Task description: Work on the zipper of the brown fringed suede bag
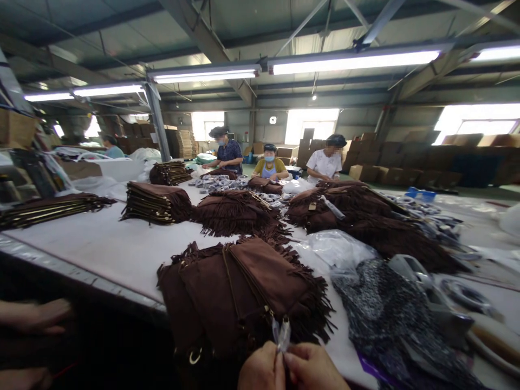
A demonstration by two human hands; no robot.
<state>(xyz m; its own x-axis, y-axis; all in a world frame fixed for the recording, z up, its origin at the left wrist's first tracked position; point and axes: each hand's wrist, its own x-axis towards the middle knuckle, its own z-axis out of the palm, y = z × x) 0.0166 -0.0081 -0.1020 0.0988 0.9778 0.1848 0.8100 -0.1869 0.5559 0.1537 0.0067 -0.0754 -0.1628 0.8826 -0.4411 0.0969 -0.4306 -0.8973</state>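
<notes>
At the bottom centre, my left hand (260, 368) and my right hand (311, 365) meet fingertip to fingertip. Both are closed in a pinch on a small piece of plastic wrap (283, 335), which stands up between them beside a metal ring. The wrap is at the near corner of a brown fringed bag (268, 271), the top one of several overlapping bags with gold zippers. A gold ring (195, 356) shows on a bag to the left of my hands. What lies inside the wrap is hard to make out.
Brown bags stand in stacks (152, 203) and a large heap (341, 208) on the white table (101, 244). Clear plastic (341, 249) and a dark speckled cloth (385, 314) lie to the right. Another person's hand (40, 317) is at the lower left. Several people work across the table.
</notes>
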